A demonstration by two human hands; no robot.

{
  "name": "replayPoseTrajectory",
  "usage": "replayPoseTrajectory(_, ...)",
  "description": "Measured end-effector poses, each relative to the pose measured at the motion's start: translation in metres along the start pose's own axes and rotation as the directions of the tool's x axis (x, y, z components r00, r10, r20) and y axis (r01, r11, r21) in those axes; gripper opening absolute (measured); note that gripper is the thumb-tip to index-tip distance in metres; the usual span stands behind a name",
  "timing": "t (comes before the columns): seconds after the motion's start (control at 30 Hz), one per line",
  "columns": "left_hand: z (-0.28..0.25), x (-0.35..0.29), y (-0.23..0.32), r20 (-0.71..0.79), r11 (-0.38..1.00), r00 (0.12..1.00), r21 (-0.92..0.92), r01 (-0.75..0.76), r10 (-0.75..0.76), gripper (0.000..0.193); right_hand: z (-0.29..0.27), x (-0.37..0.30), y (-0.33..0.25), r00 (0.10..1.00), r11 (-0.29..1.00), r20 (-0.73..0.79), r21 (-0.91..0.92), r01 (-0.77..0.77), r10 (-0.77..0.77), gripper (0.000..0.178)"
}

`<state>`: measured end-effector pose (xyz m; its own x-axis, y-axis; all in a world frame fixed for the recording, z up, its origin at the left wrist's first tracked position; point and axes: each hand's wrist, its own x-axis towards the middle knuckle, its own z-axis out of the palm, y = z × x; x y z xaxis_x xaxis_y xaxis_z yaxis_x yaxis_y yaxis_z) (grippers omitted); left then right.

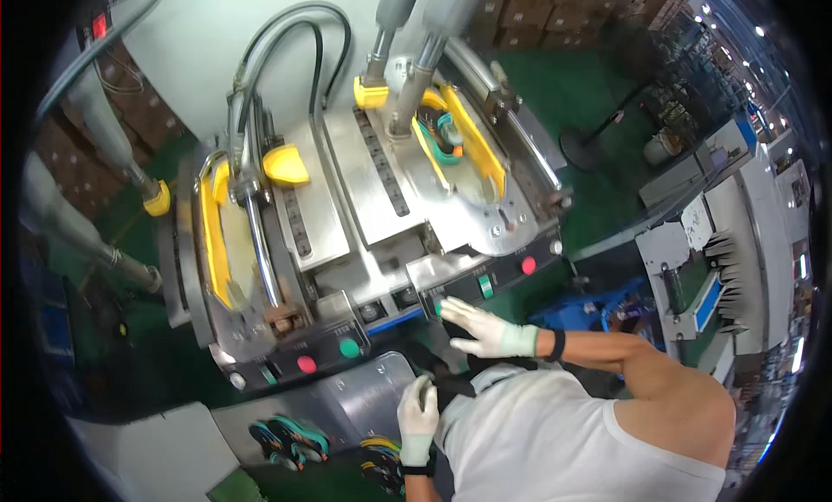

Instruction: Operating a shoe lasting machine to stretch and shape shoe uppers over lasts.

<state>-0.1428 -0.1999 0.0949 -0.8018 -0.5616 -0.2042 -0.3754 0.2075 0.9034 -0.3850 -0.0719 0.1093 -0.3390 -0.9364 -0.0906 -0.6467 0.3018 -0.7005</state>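
My right hand (492,330), in a white glove with a dark wristband, reaches over the front edge of the press. Its fingers are stretched out and hold nothing, the tips at a green button (439,308) on the right control panel. My left hand (419,418), also gloved, hangs low beside a metal shelf (374,394); its thumb and fingers are slightly apart, with nothing visible between them. In the right station of the press, a dark and teal shoe (445,140) sits between yellow pads (475,142), under a metal ram (419,86).
The left station has yellow pads (215,233) and a red button (306,364) on its panel. Several teal-and-black shoes (290,441) and yellow-edged ones (381,464) lie below. A standing fan (582,146) and a grey machine (667,272) are at the right.
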Motion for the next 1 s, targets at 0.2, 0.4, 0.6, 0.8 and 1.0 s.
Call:
replayPoseTrajectory(0.2,-0.127,0.125,0.217,-0.127,0.626,0.649,0.453,-0.635,0.750,0.018,-0.187,0.079,-0.058,0.785,0.830,-0.619,0.454,0.324,0.032,0.072)
replayPoseTrajectory(0.4,-0.163,0.231,0.505,0.057,0.007,0.067,0.703,-0.711,0.996,0.045,-0.375,0.184,-0.053,0.496,0.923,-0.868,0.181,0.341,-0.013,0.090)
replayPoseTrajectory(0.6,-0.172,0.319,0.607,0.197,-0.130,0.186,0.938,-0.321,0.963,0.027,-0.385,0.206,-0.099,0.624,0.805,-0.773,0.295,0.516,-0.117,0.052)
replayPoseTrajectory(0.8,-0.183,0.384,0.610,0.376,-0.379,-0.103,0.804,-0.459,0.921,0.026,-0.392,0.220,-0.098,0.653,0.838,-0.745,0.264,0.477,-0.137,0.035)
replayPoseTrajectory(1.0,-0.192,0.393,0.612,0.352,-0.110,0.154,0.626,-0.772,0.923,0.038,-0.401,0.218,-0.080,0.674,0.919,-0.725,0.161,0.360,-0.138,0.060)
